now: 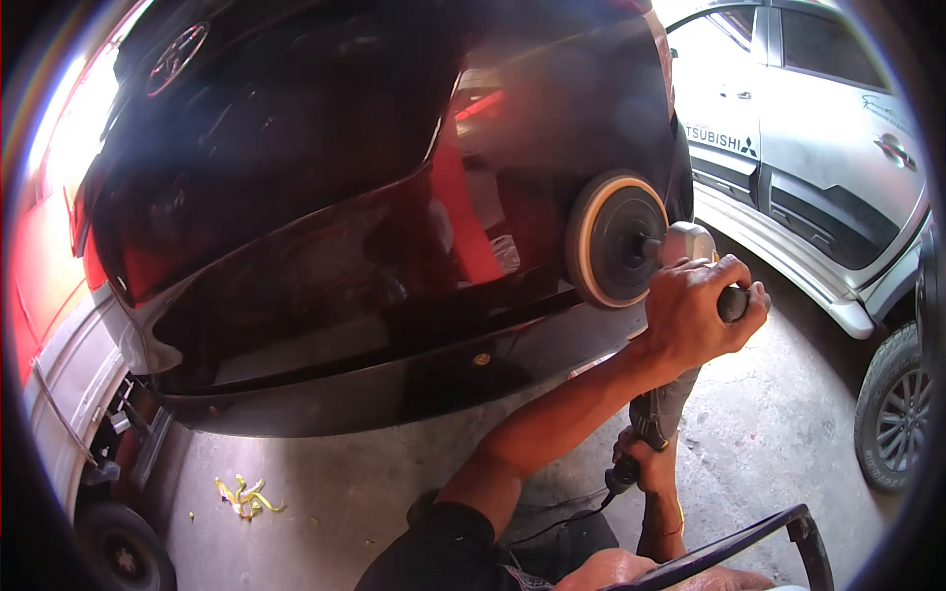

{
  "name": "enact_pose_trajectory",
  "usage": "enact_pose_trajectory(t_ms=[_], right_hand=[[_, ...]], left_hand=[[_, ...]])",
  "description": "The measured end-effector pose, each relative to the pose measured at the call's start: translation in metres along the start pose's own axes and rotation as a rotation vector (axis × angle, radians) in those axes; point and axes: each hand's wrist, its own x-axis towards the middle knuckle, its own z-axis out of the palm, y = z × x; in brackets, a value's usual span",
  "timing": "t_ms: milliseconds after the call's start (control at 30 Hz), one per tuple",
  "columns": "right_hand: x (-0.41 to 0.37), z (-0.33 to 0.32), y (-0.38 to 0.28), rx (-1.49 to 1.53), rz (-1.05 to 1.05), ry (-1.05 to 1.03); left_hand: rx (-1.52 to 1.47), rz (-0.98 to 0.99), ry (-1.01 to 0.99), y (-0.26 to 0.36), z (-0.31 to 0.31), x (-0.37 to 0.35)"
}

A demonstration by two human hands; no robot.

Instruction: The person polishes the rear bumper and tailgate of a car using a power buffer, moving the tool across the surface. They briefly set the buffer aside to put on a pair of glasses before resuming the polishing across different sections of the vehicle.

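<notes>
A corded car polisher [662,406] is held in both hands. Its round pad [581,241], with a tan rim and dark backing plate, lies against or very close to the lower corner of a glossy dark car's panel [532,197]. My left hand [702,303] is closed around the black front handle [732,304], just behind the metal head [687,241]. Lower down, my right hand [652,461] wraps the rear grip near the cord; part of its fingers is hidden. The car's bumper [473,369] runs beneath the pad.
A silver vehicle [838,148] with a side step [788,271] stands close on the right. A red and grey vehicle [59,335] stands on the left. Yellow and white scraps [246,497] lie on the concrete floor [345,473]. The power cord [567,520] trails beside my legs.
</notes>
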Motion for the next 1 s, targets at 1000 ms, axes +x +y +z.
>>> enact_pose_trajectory(t_ms=[1000], right_hand=[[-0.008, 0.080, -0.025, -0.417, -0.315, -0.379]], left_hand=[[0.200, 0.199, 0.281, 0.043, -0.200, -0.047]])
